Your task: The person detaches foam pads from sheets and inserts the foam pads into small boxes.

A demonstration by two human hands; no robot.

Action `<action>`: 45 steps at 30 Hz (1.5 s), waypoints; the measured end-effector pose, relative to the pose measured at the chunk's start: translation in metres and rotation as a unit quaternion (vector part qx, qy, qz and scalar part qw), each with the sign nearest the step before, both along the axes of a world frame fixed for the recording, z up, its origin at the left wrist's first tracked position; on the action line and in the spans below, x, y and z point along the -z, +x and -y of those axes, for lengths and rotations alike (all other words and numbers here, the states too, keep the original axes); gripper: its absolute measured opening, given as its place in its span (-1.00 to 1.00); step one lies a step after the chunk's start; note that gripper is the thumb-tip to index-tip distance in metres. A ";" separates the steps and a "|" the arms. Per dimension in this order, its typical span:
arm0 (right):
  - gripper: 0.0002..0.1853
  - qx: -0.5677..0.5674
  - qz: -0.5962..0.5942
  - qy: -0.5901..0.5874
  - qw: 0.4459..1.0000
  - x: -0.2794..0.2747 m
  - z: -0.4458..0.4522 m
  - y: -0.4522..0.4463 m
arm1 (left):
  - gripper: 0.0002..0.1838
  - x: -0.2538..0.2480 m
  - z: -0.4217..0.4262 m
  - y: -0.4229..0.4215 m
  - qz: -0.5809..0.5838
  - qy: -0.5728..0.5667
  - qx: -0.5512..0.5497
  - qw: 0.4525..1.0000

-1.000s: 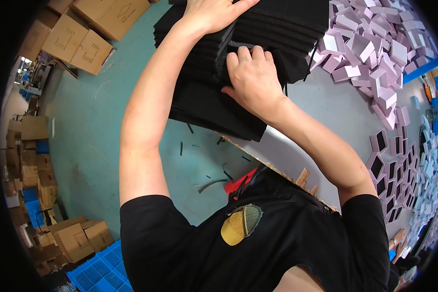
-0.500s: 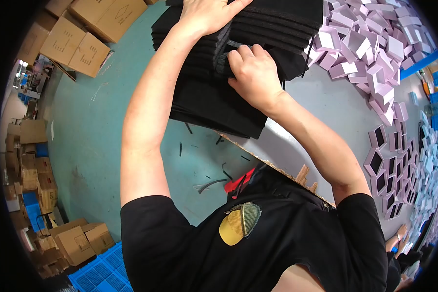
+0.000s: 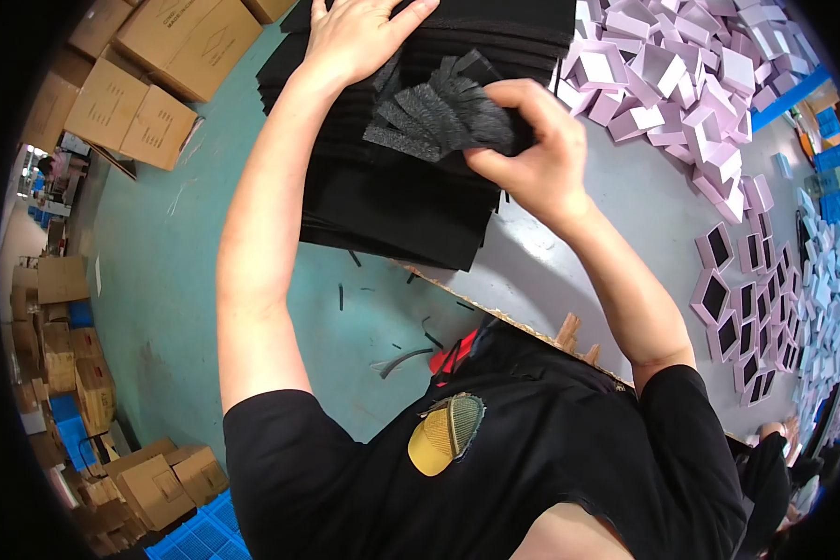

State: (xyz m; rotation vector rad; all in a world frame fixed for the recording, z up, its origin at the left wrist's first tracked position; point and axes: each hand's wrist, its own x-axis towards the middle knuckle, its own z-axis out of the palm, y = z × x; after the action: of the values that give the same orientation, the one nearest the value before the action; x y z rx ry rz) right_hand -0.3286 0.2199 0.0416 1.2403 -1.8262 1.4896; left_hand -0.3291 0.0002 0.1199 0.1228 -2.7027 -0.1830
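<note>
Thick black sheets (image 3: 392, 201) lie stacked at the table's near left corner. My left hand (image 3: 355, 37) rests on top of the stack with its fingers spread and holds nothing. A fanned bunch of dark grey foam pieces (image 3: 439, 112) is pinched between the thumb and fingers of my right hand (image 3: 537, 145), just above the stack. Part of the bunch is hidden behind my right fingers.
Lilac boxes (image 3: 663, 70) are heaped at the back right of the grey table (image 3: 569, 271). Nearer are lilac boxes with black inserts (image 3: 714, 294), beside light blue ones (image 3: 817, 289). Cartons (image 3: 149, 107) stand at left. Another person's hand (image 3: 791, 439) shows at lower right.
My right hand has come up out of the gap in the stack and moved right, with the grey foam bunch in it. My left hand stays on the stack. The view has shifted slightly.
</note>
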 end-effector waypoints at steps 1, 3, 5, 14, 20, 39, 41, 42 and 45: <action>-0.55 -0.008 0.006 -0.013 1.000 -0.009 -0.010 0.002 | -0.36 -0.002 -0.004 0.003 0.002 0.006 0.003 1.000; -0.53 -0.030 0.064 -0.047 0.996 -0.026 -0.035 0.007 | -0.35 0.008 0.011 -0.010 0.014 -0.013 -0.007 1.000; -0.46 -0.072 0.159 -0.103 0.979 -0.037 -0.071 0.012 | -0.35 0.007 0.012 -0.010 0.022 -0.008 -0.005 1.000; -0.43 0.162 -0.096 0.251 0.950 0.016 -0.253 0.029 | -0.44 0.015 0.028 -0.019 -0.048 -0.142 0.015 0.989; -0.31 0.213 -0.084 0.335 0.914 0.069 -0.281 0.076 | -0.60 -0.021 -0.051 0.031 -0.210 -0.143 0.122 0.959; -0.80 -0.038 0.328 0.087 0.940 0.006 -0.334 0.080 | 0.09 0.133 -0.286 0.077 0.349 0.514 0.363 0.694; -0.81 -0.098 0.420 0.043 0.901 0.013 -0.340 0.070 | 0.13 0.120 -0.293 0.082 0.294 0.527 0.353 0.715; -0.81 -0.126 0.462 0.020 0.877 0.014 -0.342 0.064 | 0.15 0.116 -0.296 0.081 0.266 0.533 0.350 0.723; -0.85 -0.091 0.616 -0.043 0.782 0.016 -0.348 0.046 | 0.01 0.107 -0.292 0.066 0.314 0.355 0.479 0.739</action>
State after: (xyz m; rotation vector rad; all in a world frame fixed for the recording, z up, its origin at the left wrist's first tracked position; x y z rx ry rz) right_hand -0.2822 0.5680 0.0258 0.2629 -2.2768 2.8497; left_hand -0.2634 0.2924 0.0126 -1.2164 -2.8271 -1.7399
